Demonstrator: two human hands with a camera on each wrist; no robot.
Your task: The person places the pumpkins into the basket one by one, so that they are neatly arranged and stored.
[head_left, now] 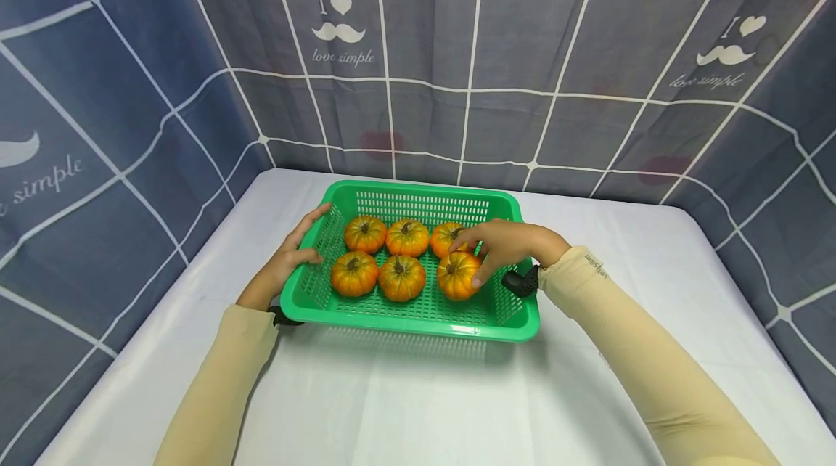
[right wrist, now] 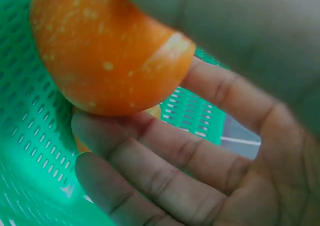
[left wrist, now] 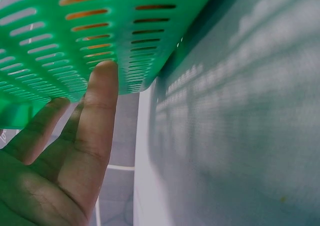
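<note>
A green plastic basket (head_left: 392,319) with slotted walls holds several small orange pumpkins, set in two rows. At its left end, my left hand (head_left: 287,259) holds the rim, thumb over the top. In the left wrist view its fingers (left wrist: 97,116) reach up against the outside of the slotted wall. My right hand (head_left: 506,244) is inside the basket at the right and grips the front-right pumpkin (head_left: 455,277) between thumb and fingers. The right wrist view shows this pumpkin (right wrist: 110,55) close up, fingers beneath it. Behind it, the back-right pumpkin (head_left: 444,235) is partly covered by the hand.
The basket stands on a white-covered table (head_left: 405,401), its shadow falling in front. A grey-blue checked curtain (head_left: 431,38) with white lines closes off the back and both sides. Other pumpkins (head_left: 401,279) lie close to the gripped one.
</note>
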